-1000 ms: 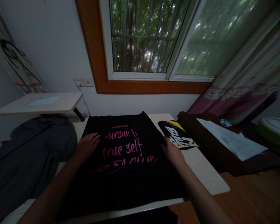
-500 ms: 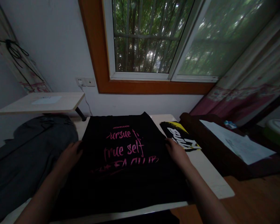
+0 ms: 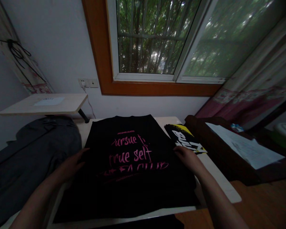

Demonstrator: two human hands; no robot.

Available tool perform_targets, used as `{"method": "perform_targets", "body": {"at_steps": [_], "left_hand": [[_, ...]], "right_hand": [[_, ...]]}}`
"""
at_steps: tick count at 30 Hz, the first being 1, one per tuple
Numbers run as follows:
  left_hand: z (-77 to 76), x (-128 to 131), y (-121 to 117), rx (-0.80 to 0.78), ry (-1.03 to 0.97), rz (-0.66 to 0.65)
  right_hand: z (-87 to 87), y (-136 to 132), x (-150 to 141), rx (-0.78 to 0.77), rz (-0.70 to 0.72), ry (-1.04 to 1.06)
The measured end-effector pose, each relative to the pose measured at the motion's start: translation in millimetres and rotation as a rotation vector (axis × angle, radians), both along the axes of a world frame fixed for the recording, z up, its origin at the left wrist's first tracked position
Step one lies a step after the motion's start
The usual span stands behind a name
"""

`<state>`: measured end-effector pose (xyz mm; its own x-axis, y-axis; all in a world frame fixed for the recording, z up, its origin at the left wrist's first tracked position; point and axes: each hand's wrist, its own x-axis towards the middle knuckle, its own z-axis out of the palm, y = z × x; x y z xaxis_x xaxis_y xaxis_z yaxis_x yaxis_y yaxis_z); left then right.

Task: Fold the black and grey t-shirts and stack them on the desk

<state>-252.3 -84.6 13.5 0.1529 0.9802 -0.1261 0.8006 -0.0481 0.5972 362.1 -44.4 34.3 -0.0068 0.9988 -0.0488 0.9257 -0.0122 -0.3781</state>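
A black T-shirt [image 3: 131, 197] with pink lettering lies spread across a pale table, its hem toward me. My left hand [image 3: 73, 163] is at its left side, fingers apart, with the fingertips on the cloth edge. On the opposite side, my right hand [image 3: 186, 157] has its fingers closed at the shirt's right edge; the fingertips are partly hidden. Just beyond that hand lies a folded black and yellow cloth [image 3: 184, 135] with white lettering. Dark grey fabric [image 3: 45, 140] is heaped beside my left hand.
The pale table [image 3: 219, 181] shows along the right and front. A small raised shelf [image 3: 23, 106] with a paper stands at the back left. Right of the table, a white sheet [image 3: 243, 146] rests on dark brown fabric. A window [image 3: 157, 38] is in the wall ahead.
The shirt's printed front has shifted slightly right and lies flatter and wider. My left hand's fingers have loosened and spread. My right hand has moved a little outward with the edge.
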Motion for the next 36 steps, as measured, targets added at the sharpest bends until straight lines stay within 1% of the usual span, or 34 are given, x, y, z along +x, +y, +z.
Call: {"method": "perform_targets", "body": {"at_steps": [2,7,9,12,16,18,20,23,26,29,33,36], "left_hand": [[3.2,-2,-8,-0.041,-0.024,-0.028],[17.2,-4,-23,-0.212,-0.086,-0.104],[20.1,-5,-24,-0.227,-0.102,-0.124],[19.9,-4,-23,-0.191,-0.062,-0.067],[18.2,0,-13,-0.096,0.039,0.039],[18.0,3,-8,-0.057,0.077,0.049],[17.6,4,-4,-0.028,0.105,0.044],[16.2,5,1,-0.002,0.149,0.039],[14.2,6,5,-0.012,0.189,0.049],[13.8,9,6,-0.016,0.2,0.064],[17.8,16,5,-0.041,0.228,0.115],[20.0,21,2,-0.056,0.223,0.144]], "right_hand": [[4.9,-3,6,-0.054,0.023,0.01],[20.6,-9,17,-0.182,0.127,0.096],[23.0,-10,19,-0.223,0.152,0.097],[21.9,-8,16,-0.248,0.109,0.027],[23.6,-5,0,-0.186,0.003,-0.183],[30.5,-4,-12,-0.173,-0.047,-0.318],[41.3,-3,-26,-0.168,-0.09,-0.418],[58.1,4,-46,-0.133,-0.097,-0.471],[65.0,18,-59,-0.085,-0.081,-0.475],[57.3,39,-66,-0.02,-0.046,-0.443],[33.6,61,-72,0.055,-0.003,-0.431],[17.8,68,-78,0.081,-0.018,-0.458]]}}
